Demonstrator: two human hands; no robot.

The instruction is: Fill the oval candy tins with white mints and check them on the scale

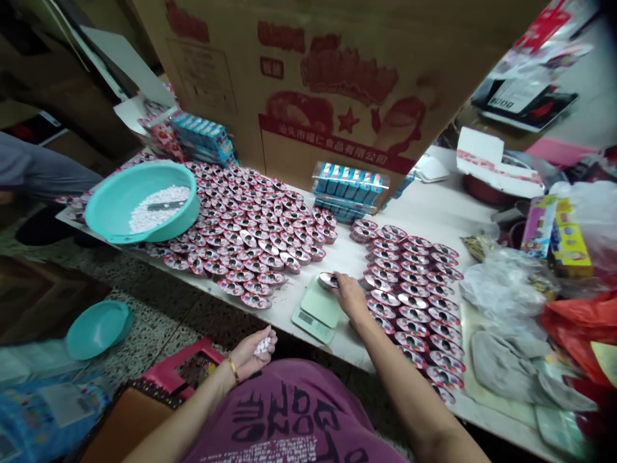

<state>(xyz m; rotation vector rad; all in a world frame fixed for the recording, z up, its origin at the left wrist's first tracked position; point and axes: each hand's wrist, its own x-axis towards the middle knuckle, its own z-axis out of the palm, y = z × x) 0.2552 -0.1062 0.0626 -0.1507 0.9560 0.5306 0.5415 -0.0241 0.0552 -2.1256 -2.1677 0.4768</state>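
Observation:
In my left hand [252, 352], cupped palm up near my lap, lies a small heap of white pellets [263, 346]. My right hand [351, 297] grips a small oval container [328, 280] with a shiny rim at the back of a pale green kitchen scale [315, 311]. Rows of the same kind of oval containers [413, 315] stand just right of that hand. Many more containers [250, 241] cover the table on the left. A turquoise basin [139, 204] holds white pellets and a dark flat tool [166, 206].
A large printed cardboard box [337, 83] rises behind the table [308, 273]. Blue packs in clear wrap [351, 186] stand before it. Plastic bags [506, 296] and a grey cloth [511, 370] crowd the right side. A pink stool [186, 366] is at lower left; a person's leg [48, 164] shows far left.

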